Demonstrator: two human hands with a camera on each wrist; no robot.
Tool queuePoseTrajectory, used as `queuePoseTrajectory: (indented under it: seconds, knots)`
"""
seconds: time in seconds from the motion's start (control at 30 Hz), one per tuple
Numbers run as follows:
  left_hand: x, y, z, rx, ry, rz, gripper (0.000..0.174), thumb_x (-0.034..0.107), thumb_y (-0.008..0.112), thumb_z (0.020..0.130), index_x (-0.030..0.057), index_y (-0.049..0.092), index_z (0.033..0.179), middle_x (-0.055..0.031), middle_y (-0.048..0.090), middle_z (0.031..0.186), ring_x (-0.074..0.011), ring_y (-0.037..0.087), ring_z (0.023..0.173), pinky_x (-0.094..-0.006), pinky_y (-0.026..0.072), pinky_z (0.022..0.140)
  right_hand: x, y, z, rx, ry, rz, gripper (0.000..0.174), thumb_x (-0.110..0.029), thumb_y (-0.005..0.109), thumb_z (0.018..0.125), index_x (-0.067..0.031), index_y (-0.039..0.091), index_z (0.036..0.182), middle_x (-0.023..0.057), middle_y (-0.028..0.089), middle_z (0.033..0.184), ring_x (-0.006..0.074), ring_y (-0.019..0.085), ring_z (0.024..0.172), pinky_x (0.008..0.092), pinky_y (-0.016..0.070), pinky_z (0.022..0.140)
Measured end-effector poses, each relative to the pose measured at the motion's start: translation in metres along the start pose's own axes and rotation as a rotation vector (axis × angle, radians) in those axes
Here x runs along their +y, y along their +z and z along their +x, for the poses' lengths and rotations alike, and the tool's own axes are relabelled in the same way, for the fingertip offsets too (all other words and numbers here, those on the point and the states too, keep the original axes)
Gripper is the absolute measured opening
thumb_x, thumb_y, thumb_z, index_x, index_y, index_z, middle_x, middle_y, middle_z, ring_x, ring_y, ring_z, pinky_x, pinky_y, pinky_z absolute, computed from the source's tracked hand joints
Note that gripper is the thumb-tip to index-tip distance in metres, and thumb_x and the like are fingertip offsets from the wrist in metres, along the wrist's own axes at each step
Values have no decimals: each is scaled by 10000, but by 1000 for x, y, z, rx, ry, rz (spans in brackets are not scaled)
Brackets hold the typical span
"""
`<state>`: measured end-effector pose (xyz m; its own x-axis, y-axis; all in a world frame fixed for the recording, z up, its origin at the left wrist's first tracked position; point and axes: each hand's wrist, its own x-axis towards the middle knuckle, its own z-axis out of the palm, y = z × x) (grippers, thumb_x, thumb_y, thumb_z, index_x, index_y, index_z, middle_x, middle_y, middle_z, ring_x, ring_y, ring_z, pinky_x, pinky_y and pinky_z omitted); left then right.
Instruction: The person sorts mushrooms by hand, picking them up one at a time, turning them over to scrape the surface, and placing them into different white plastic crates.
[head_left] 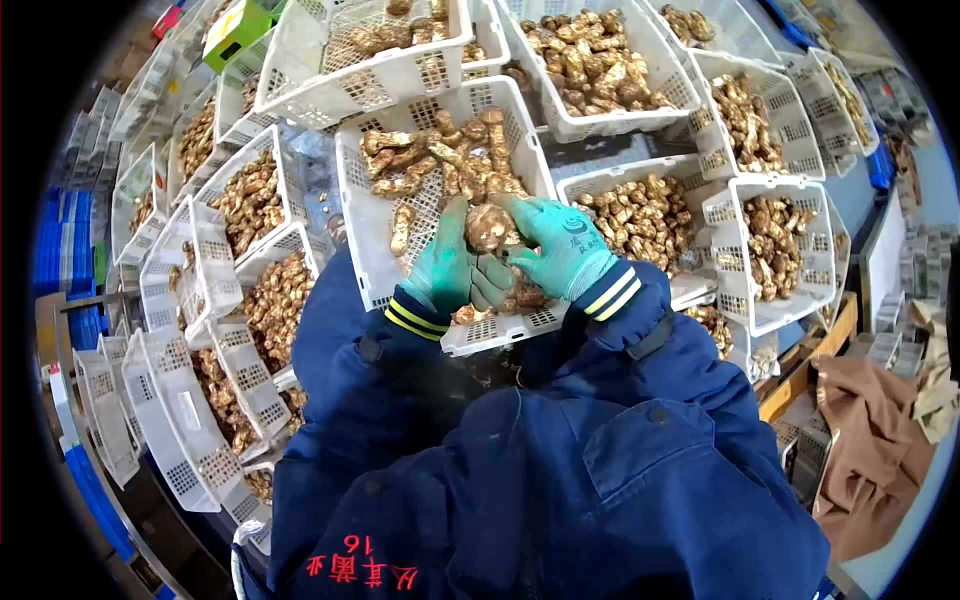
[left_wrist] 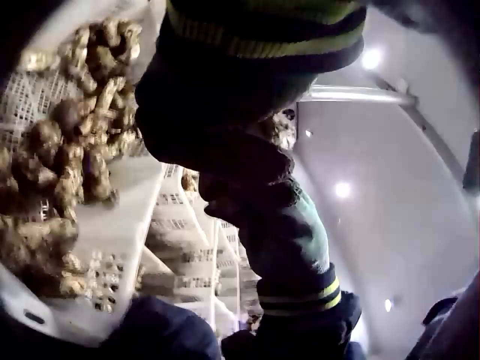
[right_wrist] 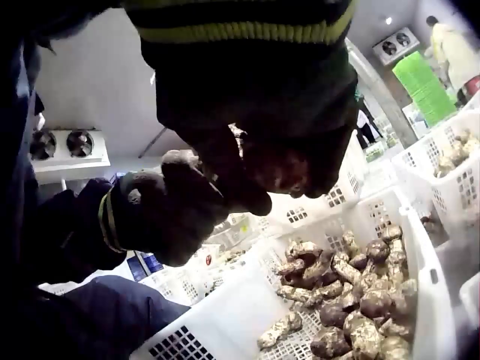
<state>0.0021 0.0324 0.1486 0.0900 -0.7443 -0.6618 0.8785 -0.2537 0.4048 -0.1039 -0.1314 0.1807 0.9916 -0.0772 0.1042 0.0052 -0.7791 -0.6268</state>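
Note:
Both hands wear green gloves and meet over a white basket (head_left: pixel 362 230) of brown mushrooms (head_left: pixel 478 160). A large round mushroom (head_left: pixel 490 228) is pinched between the left hand (head_left: pixel 448 268) and the right hand (head_left: pixel 568 248), with the fingers of both curled around it. In the left wrist view the left hand (left_wrist: pixel 217 142) is dark, with the right hand (left_wrist: pixel 281 225) facing it; the mushroom (left_wrist: pixel 282 129) shows partly between them. The right wrist view has the right hand (right_wrist: pixel 255 112) above the basket (right_wrist: pixel 431 300) and the left hand (right_wrist: pixel 172 210) beside it; shadow hides much of the grip.
More white baskets of mushrooms stand left (head_left: pixel 250 205), right (head_left: pixel 640 215) and beyond (head_left: pixel 600 70). A basket (head_left: pixel 365 75) overlaps the far edge of the near one. Brown cloth (head_left: pixel 870 450) lies at lower right. A person (right_wrist: pixel 454 52) stands in the background near green crates (right_wrist: pixel 424 86).

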Motion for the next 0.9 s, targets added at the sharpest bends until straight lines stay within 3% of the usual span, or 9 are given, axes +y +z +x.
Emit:
queuePoseTrajectory:
  seconds: [0.07,0.17,0.2,0.27,0.33,0.4,0.53,0.73,0.9]
  knots:
    - [6,-7,-16,-66,76,34,954,821,240,787,-36,559,1060,-185,611,665,-249,550,460,-277,375,370,-4,-5,14,-389,557,242,434,-327,687,768,-65,580,1096,139,605,944,263,598,882,376,487,726]
    - [-5,-78,5,68,126,-108,867,747,346,830,-52,519,1119,-175,609,749,-249,586,564,-290,450,434,60,40,-9,-50,-321,385,275,-87,569,831,-49,621,1098,153,644,956,288,638,840,341,508,681]
    - [1,-47,-8,441,153,192,774,677,434,851,-47,531,1107,-203,629,820,-284,623,660,-336,504,517,63,46,-14,106,-440,641,316,-13,562,789,-39,626,1097,165,648,1013,306,644,862,337,516,713]
    - [-57,-134,53,455,232,447,682,594,539,837,-28,542,1117,-237,649,948,-320,648,786,-388,517,637,55,36,-21,250,-466,396,226,-30,517,868,10,627,1062,185,641,1058,282,647,935,342,528,803]
    - [-75,-149,63,407,217,1354,607,508,601,811,-6,540,1128,-208,650,990,-298,638,842,-394,497,721,40,32,-27,25,542,1650,227,-52,501,895,45,602,1073,186,635,1081,269,651,924,336,553,759]
    - [-90,-140,76,346,-106,1306,665,497,629,766,19,508,1212,-197,629,1086,-326,610,978,-404,463,844,31,25,-22,71,611,1778,301,-103,534,883,80,554,1121,192,632,1078,271,658,891,333,570,720]
    - [-106,-141,91,165,-100,1658,711,474,650,748,45,466,1285,-224,573,1203,-379,551,1105,-426,430,946,39,0,-7,-168,623,1969,423,-246,481,938,50,470,1240,193,638,1068,254,675,813,312,577,648]
    - [-87,-118,83,7,-181,1893,554,373,631,752,36,556,1186,-211,632,1070,-357,609,986,-424,474,873,57,-29,41,-139,644,1539,413,-266,509,937,17,505,1237,151,629,1094,235,664,861,321,571,696]
    - [-91,-129,86,15,-226,1929,370,301,564,789,27,669,1013,-206,649,1049,-342,621,1009,-416,488,859,69,-50,159,-39,-88,890,568,-356,534,920,36,430,1317,150,417,1387,244,432,1257,361,460,965]
